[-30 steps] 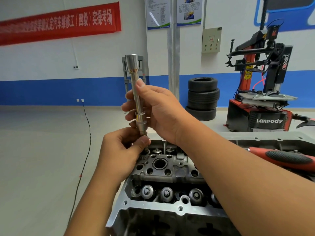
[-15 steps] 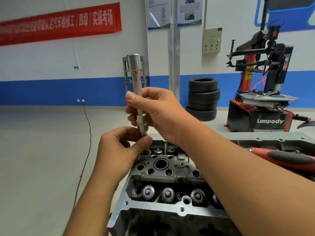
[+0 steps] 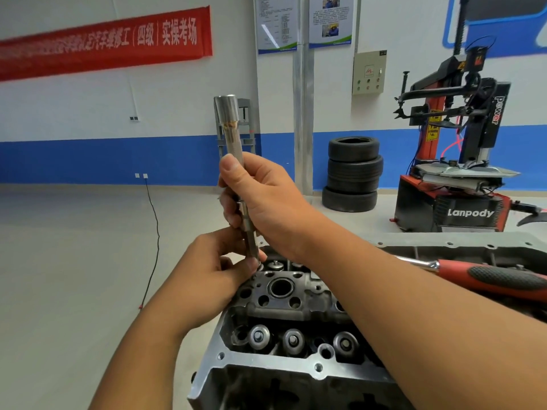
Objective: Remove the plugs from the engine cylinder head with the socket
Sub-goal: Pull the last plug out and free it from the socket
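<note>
A long steel socket [image 3: 230, 131] stands almost upright above the far end of the grey engine cylinder head [image 3: 284, 303]. My right hand [image 3: 260, 199] is wrapped around the socket's middle. My left hand [image 3: 219, 276] pinches the socket's thin lower end just over the head, and its fingers hide the tip. I cannot see any plug. A round open bore [image 3: 280, 287] shows in the head's top, with several valve springs [image 3: 293, 340] in the row nearer to me.
A red-and-black-handled ratchet [image 3: 491, 279] lies on a metal casting at the right. Behind stand stacked tyres [image 3: 352, 173], a red tyre-changing machine [image 3: 455, 179] and a steel post [image 3: 302, 119]. A black cable [image 3: 154, 232] runs across the floor at the left.
My right hand's thumb has curled lower around the socket shaft. My left hand stays at the lower tip. The socket remains upright in about the same place.
</note>
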Motion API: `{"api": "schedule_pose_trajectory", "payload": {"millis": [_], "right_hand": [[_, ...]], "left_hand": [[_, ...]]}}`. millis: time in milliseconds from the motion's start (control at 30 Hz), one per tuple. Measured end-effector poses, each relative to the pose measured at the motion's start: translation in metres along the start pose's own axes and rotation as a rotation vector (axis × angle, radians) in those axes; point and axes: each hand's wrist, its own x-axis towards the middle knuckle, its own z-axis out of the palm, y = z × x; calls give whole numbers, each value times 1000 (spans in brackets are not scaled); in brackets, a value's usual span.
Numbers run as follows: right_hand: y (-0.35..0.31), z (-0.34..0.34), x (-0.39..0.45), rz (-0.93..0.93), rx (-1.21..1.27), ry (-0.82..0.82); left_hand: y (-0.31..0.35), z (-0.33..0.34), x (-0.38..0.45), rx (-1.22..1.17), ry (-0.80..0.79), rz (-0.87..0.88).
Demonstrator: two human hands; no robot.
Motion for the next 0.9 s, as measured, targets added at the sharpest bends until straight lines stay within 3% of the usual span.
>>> {"api": "schedule_pose_trajectory", "payload": {"millis": [367, 633, 900], "right_hand": [[-9, -6, 4, -28, 148, 200], [-4, -12, 8, 64, 169, 387], [-3, -13, 8, 74, 143, 432]], "left_hand": [[3, 10, 8, 199, 247, 5], [12, 6, 10, 323, 111, -85], [17, 7, 16, 376, 95, -104]]}}
